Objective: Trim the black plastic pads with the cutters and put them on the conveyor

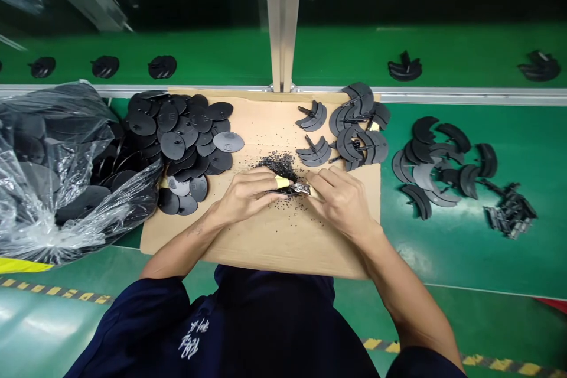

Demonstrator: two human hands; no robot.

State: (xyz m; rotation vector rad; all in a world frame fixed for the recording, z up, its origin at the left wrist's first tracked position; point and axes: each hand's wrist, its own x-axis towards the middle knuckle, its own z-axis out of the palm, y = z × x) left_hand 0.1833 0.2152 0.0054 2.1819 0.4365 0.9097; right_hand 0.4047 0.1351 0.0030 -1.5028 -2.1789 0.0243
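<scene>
Counter: green and smooth, the bare counter (465, 266) showing widest on the right.
Work sheet: a tan cardboard sheet (266, 248) lies on the counter's middle.
Left hand: the left hand (248, 192) pinches a thin black piece (280, 192), mostly hidden; a yellow cover (280, 181) sits on one fingertip.
Right hand: the right hand (339, 201) is closed around small pliers (301, 188), their metal head pointing left at the black piece; how far the jaws stand apart, I cannot tell.
Under the hands: black bits (279, 160) heap on the cardboard and scatter around.
Left side: black oval discs (179, 130) pile up, and a clear plastic bag (62, 230) with more discs stands beside them.
Right side: crescent parts (357, 144) sit on the cardboard's far right; loose crescents (434, 180) and a heap of narrow parts (511, 211) lie on the green.
Far side: a metal rail (443, 95), an upright post (281, 18), and a green strip (221, 56) bearing spaced black assemblies (162, 67).
Floor: green, shiny, with yellow-and-black tape (55, 291).
</scene>
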